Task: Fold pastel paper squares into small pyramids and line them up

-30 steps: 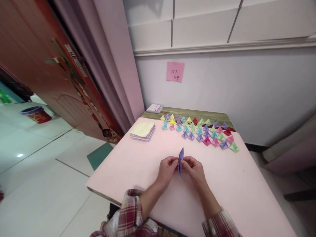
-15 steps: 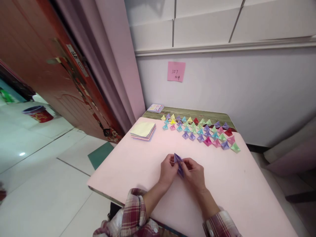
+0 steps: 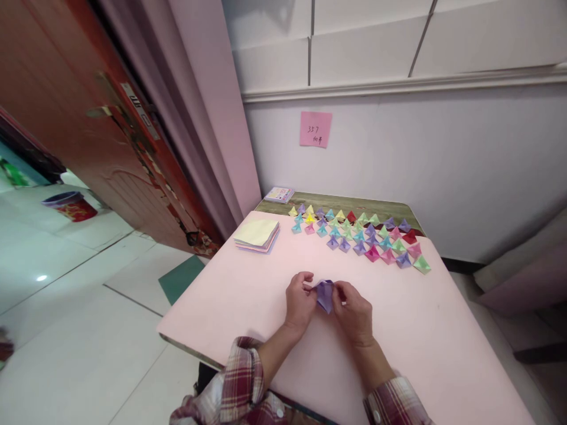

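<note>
While a folded purple paper (image 3: 325, 296) is held between them, I see the left hand (image 3: 301, 304) pinching its left corner, the right hand (image 3: 353, 311) its right, over a pink tabletop (image 3: 425, 336); small folded papers (image 3: 359, 235) stand farther right, a paper stack (image 3: 257, 232) farther left.

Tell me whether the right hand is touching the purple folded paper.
Touching. In the head view, the right hand pinches the purple folded paper at its right edge.
</note>
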Motion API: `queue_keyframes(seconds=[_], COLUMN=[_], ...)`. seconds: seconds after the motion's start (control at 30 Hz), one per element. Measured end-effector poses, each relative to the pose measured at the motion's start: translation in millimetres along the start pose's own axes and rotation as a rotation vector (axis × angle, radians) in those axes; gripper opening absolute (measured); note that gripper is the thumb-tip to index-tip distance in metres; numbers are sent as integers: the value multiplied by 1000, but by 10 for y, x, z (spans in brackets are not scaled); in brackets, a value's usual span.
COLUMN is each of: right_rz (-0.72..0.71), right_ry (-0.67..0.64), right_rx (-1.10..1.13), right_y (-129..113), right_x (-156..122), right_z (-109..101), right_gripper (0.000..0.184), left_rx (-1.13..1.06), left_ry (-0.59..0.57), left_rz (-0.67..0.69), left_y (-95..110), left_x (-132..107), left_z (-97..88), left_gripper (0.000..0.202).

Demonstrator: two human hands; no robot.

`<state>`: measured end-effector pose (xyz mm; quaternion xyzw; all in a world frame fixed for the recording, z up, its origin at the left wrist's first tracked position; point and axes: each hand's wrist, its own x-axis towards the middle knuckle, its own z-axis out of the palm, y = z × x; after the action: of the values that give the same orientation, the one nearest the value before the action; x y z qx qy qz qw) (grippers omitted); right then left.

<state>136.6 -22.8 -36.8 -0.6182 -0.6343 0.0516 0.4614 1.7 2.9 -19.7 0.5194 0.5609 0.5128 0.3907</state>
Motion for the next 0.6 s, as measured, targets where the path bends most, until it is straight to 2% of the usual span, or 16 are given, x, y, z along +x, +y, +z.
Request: queue_keyframes(seconds=[0.07,0.2,0.33,0.47,0.6], right_rz=[13,23,-4,-2,21], right_ry=[5,-39,-76,-67,-60], right_rx=[1,-6,-22,-67,-61], right_y=[-9,-29,-41,-41,-21], right_x=[3,-10,-24,-27,-23], right_z=[5,16,24,32,36], right_gripper=[22,17,16,19,22], left_rx=[67,231,373,409,346], left_ry=[-10,-106,-177,-211,-189], left_rz=[88,304,452,529,489], left_y=[33,107,142,119,103], left_x=[-14,-77,-143,-175,-161], left_z=[-7,-10,-3,12,17], left_gripper=[27,27,31,33,43])
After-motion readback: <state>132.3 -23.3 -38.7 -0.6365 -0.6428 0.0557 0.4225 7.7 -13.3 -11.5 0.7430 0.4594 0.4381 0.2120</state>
